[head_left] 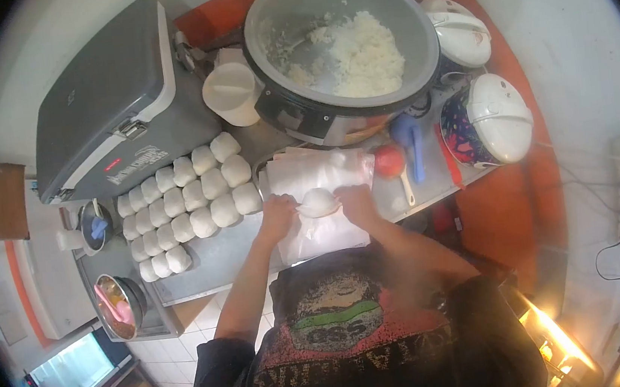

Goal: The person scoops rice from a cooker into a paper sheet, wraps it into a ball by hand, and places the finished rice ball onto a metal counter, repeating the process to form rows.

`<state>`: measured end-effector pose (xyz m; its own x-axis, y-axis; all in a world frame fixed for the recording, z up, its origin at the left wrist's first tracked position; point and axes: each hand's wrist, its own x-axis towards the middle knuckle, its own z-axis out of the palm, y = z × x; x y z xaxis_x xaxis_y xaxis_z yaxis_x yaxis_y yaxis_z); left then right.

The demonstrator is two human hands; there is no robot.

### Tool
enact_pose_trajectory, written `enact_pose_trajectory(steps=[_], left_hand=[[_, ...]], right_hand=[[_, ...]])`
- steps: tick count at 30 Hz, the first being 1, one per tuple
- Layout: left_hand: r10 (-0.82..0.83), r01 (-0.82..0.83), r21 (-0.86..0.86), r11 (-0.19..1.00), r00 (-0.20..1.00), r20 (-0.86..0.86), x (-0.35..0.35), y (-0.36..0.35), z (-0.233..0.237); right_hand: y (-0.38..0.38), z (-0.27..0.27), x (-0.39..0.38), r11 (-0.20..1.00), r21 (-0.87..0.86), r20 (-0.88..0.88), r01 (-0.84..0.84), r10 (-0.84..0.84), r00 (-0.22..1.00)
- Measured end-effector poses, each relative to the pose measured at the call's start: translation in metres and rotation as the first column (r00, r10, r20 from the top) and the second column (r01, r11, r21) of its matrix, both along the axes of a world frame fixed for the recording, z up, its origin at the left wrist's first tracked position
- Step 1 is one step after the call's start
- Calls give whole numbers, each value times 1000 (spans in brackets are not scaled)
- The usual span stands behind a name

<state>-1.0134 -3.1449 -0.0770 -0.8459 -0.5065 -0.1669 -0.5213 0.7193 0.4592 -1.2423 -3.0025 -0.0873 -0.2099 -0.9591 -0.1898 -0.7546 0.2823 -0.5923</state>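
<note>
A rounded white bundle (318, 202), apparently rice in thin wrapping, lies on a stack of whitish wrapping sheets (315, 172) in front of my body. My left hand (279, 216) closes on its left end, where the wrapping narrows. At the opposite end, my right hand (357, 205) pinches the wrapping in the same way. To the left, several finished white wrapped bundles (195, 196) stand in rows on the metal table (207, 261). Behind the sheets, a large rice cooker (350, 110) stands open with white rice (367, 55) inside.
A grey cooler box (115, 100) stands behind the rows, beside a white pitcher (231, 92). Right of the sheets lie a red round scoop (390, 161) and a blue paddle (417, 152). Two lidded containers, one patterned (487, 120), stand further right. A bowl (122, 308) sits at far left.
</note>
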Motion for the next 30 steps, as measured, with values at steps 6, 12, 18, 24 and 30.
enact_pose_trajectory(steps=[6,12,18,24,30], left_hand=[[166,-168,-84,982,986,-34,-32,4,-18],[240,-267,-370,890,963,-118,-33,42,13],[162,-203,-368,908,977,-140,-24,70,13],[358,-359,58,931,874,-327,-10,73,16],[678,-305,657,689,592,-436,6,63,43]], right_hand=[[-54,24,15,965,62,-268,254,-230,936],[-62,-9,13,924,275,-261,264,-193,946],[-69,88,72,891,189,-209,413,-374,903],[-47,33,89,896,-74,133,439,-427,894],[-64,75,91,911,-133,488,392,-284,826]])
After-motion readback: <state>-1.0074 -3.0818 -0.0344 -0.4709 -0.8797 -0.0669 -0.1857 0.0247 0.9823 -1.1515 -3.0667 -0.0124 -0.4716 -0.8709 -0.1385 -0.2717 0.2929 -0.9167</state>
